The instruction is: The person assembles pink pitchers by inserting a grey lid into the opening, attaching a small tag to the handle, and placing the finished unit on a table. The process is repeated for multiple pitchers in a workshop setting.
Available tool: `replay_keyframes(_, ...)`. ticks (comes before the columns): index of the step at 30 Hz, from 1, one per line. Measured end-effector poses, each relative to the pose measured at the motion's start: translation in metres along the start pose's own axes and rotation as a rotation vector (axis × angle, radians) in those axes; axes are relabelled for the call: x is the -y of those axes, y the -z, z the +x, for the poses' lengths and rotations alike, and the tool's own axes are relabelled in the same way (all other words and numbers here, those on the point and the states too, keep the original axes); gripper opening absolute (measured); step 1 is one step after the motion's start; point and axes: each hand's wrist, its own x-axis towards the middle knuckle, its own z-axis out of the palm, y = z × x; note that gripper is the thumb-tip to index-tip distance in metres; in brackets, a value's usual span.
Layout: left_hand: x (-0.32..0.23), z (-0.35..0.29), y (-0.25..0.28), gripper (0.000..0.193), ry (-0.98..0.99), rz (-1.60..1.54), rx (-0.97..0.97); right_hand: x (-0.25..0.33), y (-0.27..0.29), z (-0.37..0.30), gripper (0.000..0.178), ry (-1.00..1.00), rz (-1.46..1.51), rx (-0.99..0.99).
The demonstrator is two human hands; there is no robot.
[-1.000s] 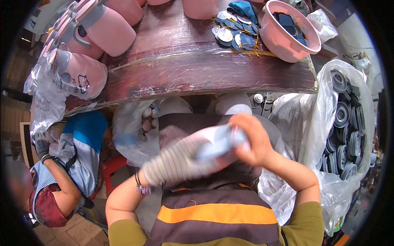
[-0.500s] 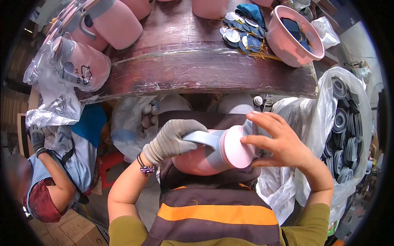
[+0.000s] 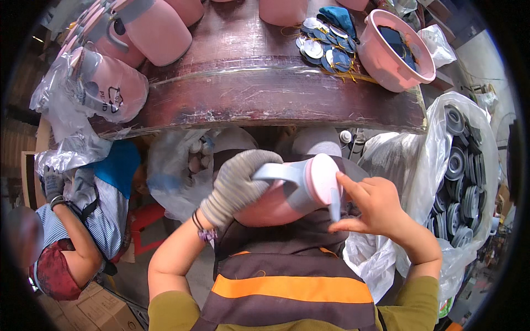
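A pink jug (image 3: 269,205) with a grey collar and handle lies tilted above my lap, its round pink lid (image 3: 323,179) toward the right. My left hand (image 3: 240,185), in a grey knitted glove, is closed around the jug at its handle (image 3: 274,172). Bare, my right hand (image 3: 374,205) brackets the lid's edge. Its index fingertip meets the rim, and its thumb is at the tip of the grey spout piece (image 3: 334,204), which points toward me. The other fingers of that hand are curled in.
Pink jugs (image 3: 157,33), one in clear plastic (image 3: 118,91), stand on the dark table (image 3: 276,102). Round tags (image 3: 328,44) lie by a pink basin (image 3: 395,74). A clear bag of grey round parts (image 3: 458,165) is at right. Another person (image 3: 83,220) handles plastic at left.
The lid has turned, its grey spout piece swinging from the far side to the near side. My right hand has dropped slightly and its fingers have drawn in. The jug has tilted a little.
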Motion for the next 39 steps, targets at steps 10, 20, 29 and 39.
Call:
replay_keyframes(10, -0.009, 0.002, 0.003, 0.023, 0.107, -0.178, 0.347, 0.014, -0.021, 0.029, 0.071, 0.424, 0.404, -0.177)
replay_keyframes(20, -0.066, -0.037, -0.012, 0.027, 0.745, -0.961, 0.513, -0.032, -0.019, 0.083, 0.060, 0.187, 0.858, -0.213)
replay_keyframes(29, -0.050, -0.012, -0.021, 0.026, 0.663, -1.214, 0.058, -0.153, -0.065, 0.253, 0.047, -0.520, -0.322, -0.717)
replay_keyframes(39, -0.023, -0.017, -0.018, 0.046, 0.550, -1.419, 0.039, -0.169, -0.029, 0.237, 0.027, -0.327, -0.207, -0.966)
